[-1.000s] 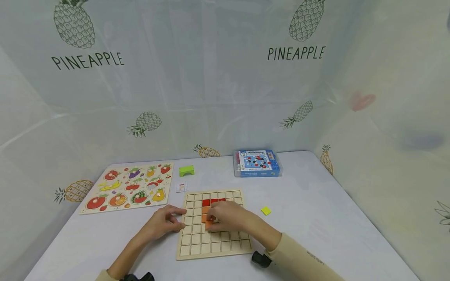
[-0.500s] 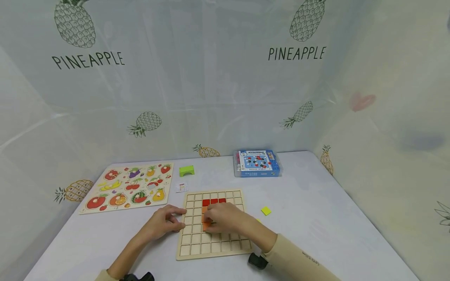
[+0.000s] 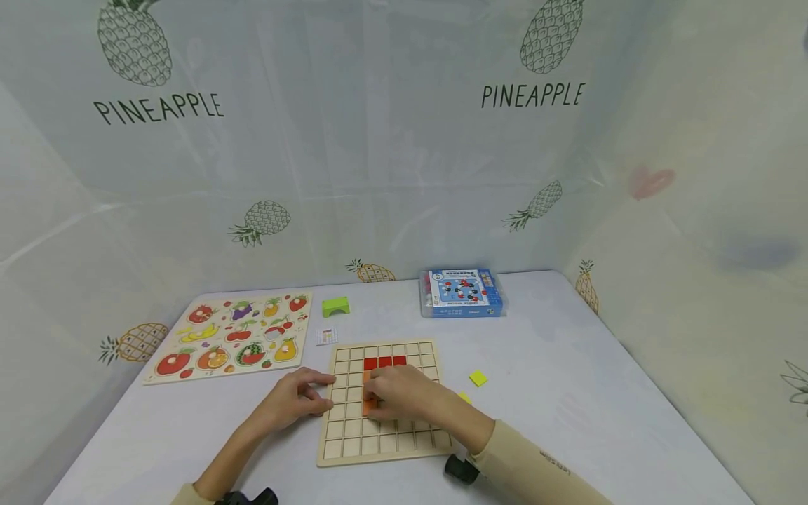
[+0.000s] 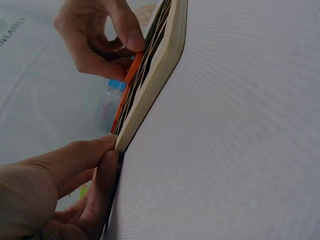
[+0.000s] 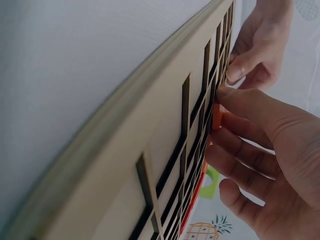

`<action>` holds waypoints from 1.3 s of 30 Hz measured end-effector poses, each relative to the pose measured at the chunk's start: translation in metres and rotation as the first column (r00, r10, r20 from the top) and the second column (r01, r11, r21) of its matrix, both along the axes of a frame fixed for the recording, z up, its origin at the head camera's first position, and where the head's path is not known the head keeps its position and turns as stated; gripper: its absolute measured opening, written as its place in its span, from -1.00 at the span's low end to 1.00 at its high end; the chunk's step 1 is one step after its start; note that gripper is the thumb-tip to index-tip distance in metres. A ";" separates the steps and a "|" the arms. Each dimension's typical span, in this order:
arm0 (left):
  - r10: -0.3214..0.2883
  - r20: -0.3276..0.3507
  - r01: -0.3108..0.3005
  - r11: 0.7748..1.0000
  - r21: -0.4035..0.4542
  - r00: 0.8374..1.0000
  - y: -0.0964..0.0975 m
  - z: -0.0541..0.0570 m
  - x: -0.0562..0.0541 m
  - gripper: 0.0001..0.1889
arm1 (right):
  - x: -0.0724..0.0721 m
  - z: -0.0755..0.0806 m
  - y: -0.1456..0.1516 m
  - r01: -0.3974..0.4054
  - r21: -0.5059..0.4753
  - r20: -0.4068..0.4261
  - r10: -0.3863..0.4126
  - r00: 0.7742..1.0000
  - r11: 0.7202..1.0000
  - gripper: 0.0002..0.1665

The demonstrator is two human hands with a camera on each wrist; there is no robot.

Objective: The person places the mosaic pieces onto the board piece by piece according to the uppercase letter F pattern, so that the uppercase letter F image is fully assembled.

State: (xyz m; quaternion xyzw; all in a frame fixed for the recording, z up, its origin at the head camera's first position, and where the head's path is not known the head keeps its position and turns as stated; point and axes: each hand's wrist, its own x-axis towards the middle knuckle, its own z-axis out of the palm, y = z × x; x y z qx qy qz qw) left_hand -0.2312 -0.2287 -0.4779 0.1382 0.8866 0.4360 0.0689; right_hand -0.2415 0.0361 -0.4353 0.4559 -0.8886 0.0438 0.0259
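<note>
A wooden grid board lies on the white table. Three red square tiles sit in a row near its far side, with orange tiles running down below the left one. My right hand is over the board's middle, its thumb and forefinger pinching an orange tile at the grid; part of the tile is hidden behind the fingers. At the board's left edge my left hand rests with thumb and forefinger spread, both fingertips touching the rim. The left wrist view shows these fingertips right at the edge.
Two yellow tiles lie right of the board, one fully visible, the other partly behind my right wrist. A fruit puzzle board, a green arch block, a small printed card and a blue boxed set lie farther back.
My right hand has shifted slightly left with the orange tile, which now lines up with the orange column. A second yellow tile shows beside the wrist. The left hand stays still.
</note>
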 end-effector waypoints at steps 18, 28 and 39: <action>-0.020 -0.013 0.021 1.000 0.020 1.000 0.000 -0.001 0.001 -0.52 | -0.003 0.014 0.026 0.032 -0.090 0.092 -0.024 0.995 0.995 -0.79; -0.013 -0.009 0.013 1.000 0.022 1.000 -0.001 0.000 -0.001 -0.52 | -0.002 0.024 0.088 0.155 -0.176 0.258 -0.106 0.960 0.972 -0.76; -0.007 -0.008 0.007 1.000 0.018 1.000 0.000 0.000 0.000 -0.51 | 0.008 0.013 0.143 0.212 -0.171 0.378 -0.135 0.916 0.962 -0.77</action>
